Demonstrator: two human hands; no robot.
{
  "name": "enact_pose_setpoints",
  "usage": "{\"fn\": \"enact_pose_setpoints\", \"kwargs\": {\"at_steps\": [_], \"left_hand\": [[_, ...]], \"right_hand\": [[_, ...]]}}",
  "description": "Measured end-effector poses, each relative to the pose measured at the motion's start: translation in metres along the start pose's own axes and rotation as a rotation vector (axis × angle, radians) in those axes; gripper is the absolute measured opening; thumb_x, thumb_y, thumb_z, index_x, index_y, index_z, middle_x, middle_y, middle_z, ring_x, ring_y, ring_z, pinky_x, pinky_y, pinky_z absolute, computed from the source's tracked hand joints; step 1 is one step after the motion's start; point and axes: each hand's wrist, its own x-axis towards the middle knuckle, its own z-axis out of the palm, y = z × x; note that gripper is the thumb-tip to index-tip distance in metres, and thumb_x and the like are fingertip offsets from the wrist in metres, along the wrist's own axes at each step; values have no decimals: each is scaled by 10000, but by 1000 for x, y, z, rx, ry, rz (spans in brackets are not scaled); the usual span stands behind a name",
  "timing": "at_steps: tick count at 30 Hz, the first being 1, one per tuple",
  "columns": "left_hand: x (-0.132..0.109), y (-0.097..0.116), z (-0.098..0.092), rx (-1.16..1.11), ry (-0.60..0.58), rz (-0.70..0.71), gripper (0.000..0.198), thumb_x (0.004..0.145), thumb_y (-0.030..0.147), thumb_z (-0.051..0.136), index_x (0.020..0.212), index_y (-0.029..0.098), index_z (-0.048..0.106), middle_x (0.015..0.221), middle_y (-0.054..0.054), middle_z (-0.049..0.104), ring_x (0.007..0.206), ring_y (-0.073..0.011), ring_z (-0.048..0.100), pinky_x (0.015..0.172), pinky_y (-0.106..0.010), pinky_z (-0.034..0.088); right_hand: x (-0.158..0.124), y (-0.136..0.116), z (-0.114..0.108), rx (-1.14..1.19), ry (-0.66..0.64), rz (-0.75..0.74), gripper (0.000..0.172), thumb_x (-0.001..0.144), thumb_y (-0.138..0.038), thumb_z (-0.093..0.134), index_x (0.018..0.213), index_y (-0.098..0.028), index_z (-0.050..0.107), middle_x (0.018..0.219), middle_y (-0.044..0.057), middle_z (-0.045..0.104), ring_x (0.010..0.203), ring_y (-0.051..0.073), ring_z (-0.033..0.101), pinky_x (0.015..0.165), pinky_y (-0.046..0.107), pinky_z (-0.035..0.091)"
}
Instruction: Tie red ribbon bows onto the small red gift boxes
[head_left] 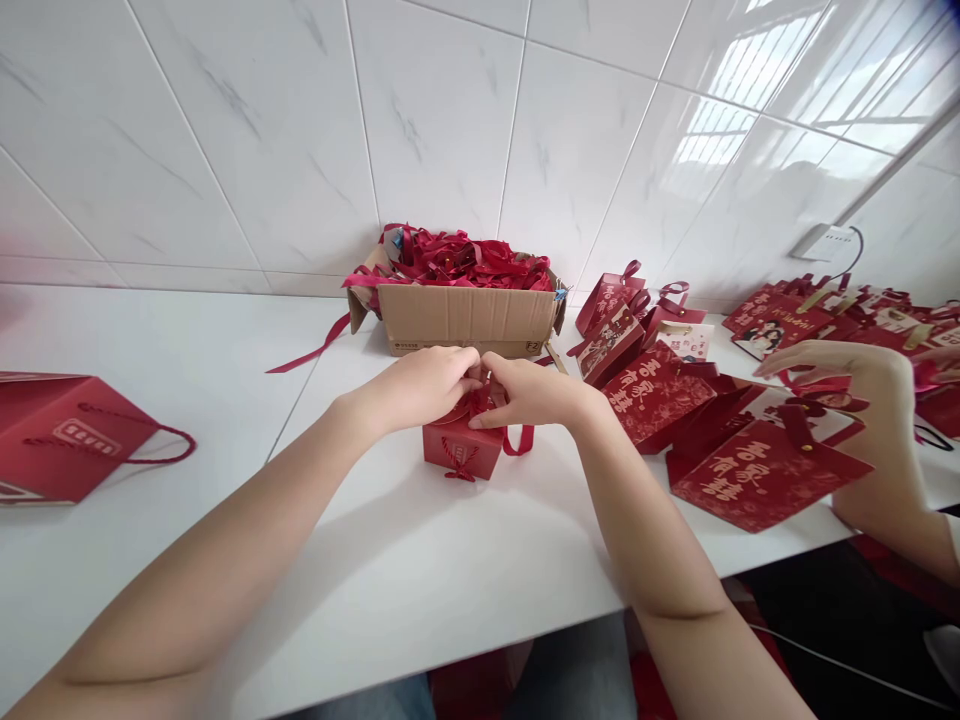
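Small red cube-shaped cardboard gift box [459, 452] sits on the white table [480, 560] right under both hands, left [429, 388] and right [529, 392] equally near; their bent fingers meet over its top, though I can't tell whether they're gripping the glossy red ribbon [528, 438].

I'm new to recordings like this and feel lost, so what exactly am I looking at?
There is no machine here. A camera worn on a person's head looks forward and down at their bare hands. The left hand and right hand meet over the top of a small red box; what the fingertips pinch is hidden. A loop of red ribbon shows beside it. Behind, near the tiled wall, a cardboard box is heaped with red ribbons. On the white table, a larger red box sits at the left and red gift bags crowd the right, near another person's hand.
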Motion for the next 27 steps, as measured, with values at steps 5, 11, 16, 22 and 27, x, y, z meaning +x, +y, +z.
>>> {"fn": "enact_pose_setpoints", "kwargs": {"at_steps": [5,11,16,22,27], "left_hand": [[-4,-3,-5,15,113,67,133,842,211,430,844,199,563,962,-37,626,755,-173,587,606,-282,407],[0,1,6,26,1,85,121,815,228,459,754,192,558,878,-45,633,709,-179,590,539,-283,394],[2,0,9,-9,-8,71,128,824,207,432,746,195,533,881,-56,644,708,-186,601,540,-291,408],[-1,-2,4,-33,-37,-28,115,839,218,415,728,205,444,861,-61,619,686,-195,593,556,-307,421],[-1,-3,2,-84,6,-16,120,858,264,431,801,200,515,910,-52,624,701,-176,589,562,-291,432]], "right_hand": [[1,0,-2,3,-34,-5,402,714,-487,675,851,-228,401,818,-14,563,679,142,509,548,267,345],[0,-1,-1,9,-15,3,378,704,-458,679,881,-226,439,911,13,614,736,163,546,559,275,380],[1,0,0,-14,-9,17,417,695,-486,684,870,-225,410,915,25,614,743,169,555,547,270,367],[0,0,-1,-7,-13,14,423,697,-498,679,843,-230,388,873,4,594,698,152,523,527,274,354],[0,-1,-2,1,-24,17,423,695,-490,688,832,-232,382,851,-3,583,677,144,512,521,269,344]]}}
